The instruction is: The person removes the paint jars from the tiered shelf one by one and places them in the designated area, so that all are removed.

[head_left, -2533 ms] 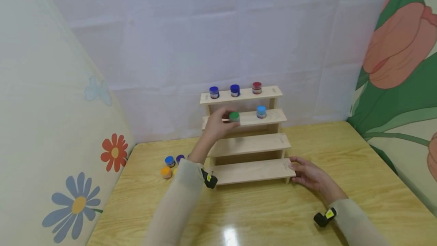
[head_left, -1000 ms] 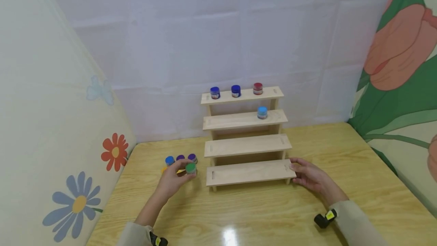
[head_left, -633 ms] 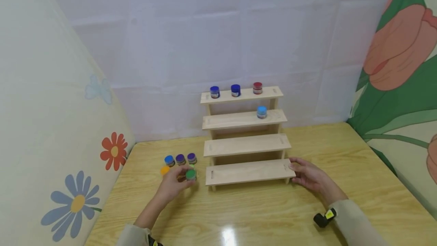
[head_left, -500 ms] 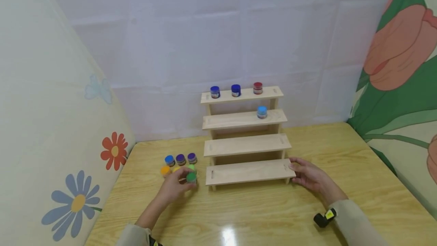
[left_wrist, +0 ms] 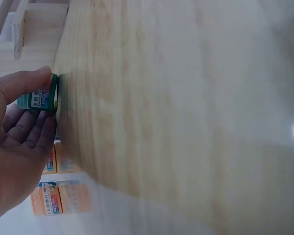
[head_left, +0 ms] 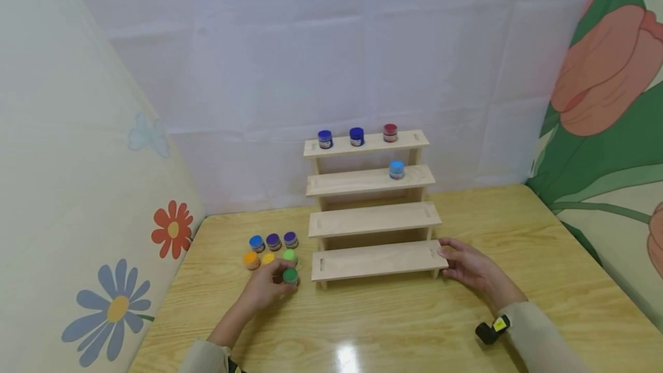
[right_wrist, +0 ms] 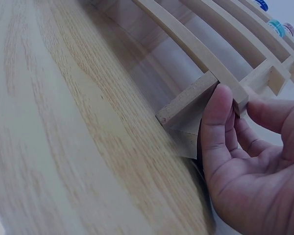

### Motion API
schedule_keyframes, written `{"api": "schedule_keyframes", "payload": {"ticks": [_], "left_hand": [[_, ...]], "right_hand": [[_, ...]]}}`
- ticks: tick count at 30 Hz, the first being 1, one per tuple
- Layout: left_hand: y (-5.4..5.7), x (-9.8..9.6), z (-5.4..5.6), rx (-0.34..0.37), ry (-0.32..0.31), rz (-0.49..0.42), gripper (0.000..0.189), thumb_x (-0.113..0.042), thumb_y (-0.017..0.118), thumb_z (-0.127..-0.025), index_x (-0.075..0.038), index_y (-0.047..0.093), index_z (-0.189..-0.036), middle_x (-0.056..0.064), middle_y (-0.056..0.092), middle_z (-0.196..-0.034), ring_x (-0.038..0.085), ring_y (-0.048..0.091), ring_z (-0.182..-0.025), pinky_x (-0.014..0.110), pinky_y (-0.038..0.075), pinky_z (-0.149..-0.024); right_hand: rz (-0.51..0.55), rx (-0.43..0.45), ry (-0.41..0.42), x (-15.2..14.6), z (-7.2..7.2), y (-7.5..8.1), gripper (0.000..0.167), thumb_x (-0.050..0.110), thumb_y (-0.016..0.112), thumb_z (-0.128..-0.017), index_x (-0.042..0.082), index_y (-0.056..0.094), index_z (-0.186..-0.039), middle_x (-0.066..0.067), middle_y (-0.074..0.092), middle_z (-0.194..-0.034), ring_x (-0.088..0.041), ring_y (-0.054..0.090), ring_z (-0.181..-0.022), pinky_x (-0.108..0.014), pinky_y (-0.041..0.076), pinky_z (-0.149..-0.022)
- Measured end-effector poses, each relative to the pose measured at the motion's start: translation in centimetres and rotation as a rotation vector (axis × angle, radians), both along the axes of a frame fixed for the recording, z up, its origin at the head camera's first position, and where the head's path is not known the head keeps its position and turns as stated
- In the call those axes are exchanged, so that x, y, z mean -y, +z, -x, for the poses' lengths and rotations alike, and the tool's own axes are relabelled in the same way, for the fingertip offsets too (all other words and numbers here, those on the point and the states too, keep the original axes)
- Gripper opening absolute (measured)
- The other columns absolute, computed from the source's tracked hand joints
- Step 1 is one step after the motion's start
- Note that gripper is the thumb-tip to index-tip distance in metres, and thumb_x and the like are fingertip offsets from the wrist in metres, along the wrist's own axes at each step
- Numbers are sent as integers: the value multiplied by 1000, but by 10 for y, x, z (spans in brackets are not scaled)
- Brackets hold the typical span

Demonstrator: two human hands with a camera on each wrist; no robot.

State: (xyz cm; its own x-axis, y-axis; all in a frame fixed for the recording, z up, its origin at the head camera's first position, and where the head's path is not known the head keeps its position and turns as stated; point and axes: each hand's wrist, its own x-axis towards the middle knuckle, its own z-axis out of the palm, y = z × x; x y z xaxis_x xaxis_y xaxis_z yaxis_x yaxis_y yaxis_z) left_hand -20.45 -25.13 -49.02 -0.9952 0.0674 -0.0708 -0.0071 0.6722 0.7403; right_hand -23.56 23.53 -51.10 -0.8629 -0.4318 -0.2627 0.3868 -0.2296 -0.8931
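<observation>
Between thumb and fingers, my left hand [head_left: 265,285] pinches a small paint jar with a green lid [head_left: 290,276], low at the table in front of the other jars. In the left wrist view the green jar [left_wrist: 39,95] shows its printed label, its lid end at the table surface. My right hand [head_left: 470,265] grips the right end of the lowest step of a wooden tiered shelf [head_left: 378,261], thumb on top and fingers beneath. The right wrist view shows the fingers around that board's corner [right_wrist: 241,100].
Beside the shelf's left end stand jars with blue [head_left: 256,243], purple [head_left: 273,241], orange [head_left: 251,260], yellow [head_left: 268,258] and light green [head_left: 289,256] lids. The top step holds two dark blue jars [head_left: 356,136] and a red one [head_left: 390,132]; a light blue jar [head_left: 396,169] sits one step down.
My left hand has carried the green jar from the second step down leftward to the table, then slightly toward me beside the light green jar. My right hand has stayed on the shelf.
</observation>
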Motion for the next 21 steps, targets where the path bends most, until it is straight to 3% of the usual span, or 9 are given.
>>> {"api": "schedule_keyframes", "payload": {"ticks": [15, 21], "left_hand": [[10, -3, -4, -8, -11, 65, 44, -5, 85, -79, -8, 68, -118, 8, 69, -118, 26, 65, -106, 47, 55, -95], [33, -4, -3, -68, -51, 50, 39, -10, 81, -86, -4, 66, -122, 13, 67, -121, 34, 62, -115, 51, 53, -99]], "right_hand": [[10, 5, -2, 1, -1, 2, 20, 11, 51, -107, 19, 52, -124, -1, 68, -101, -11, 67, -85, -21, 58, -68], [-3, 10, -4, 1, -2, 4, 28, 12, 51, -107, 14, 47, -134, -2, 68, -104, -12, 66, -88, -22, 58, -69]]}}
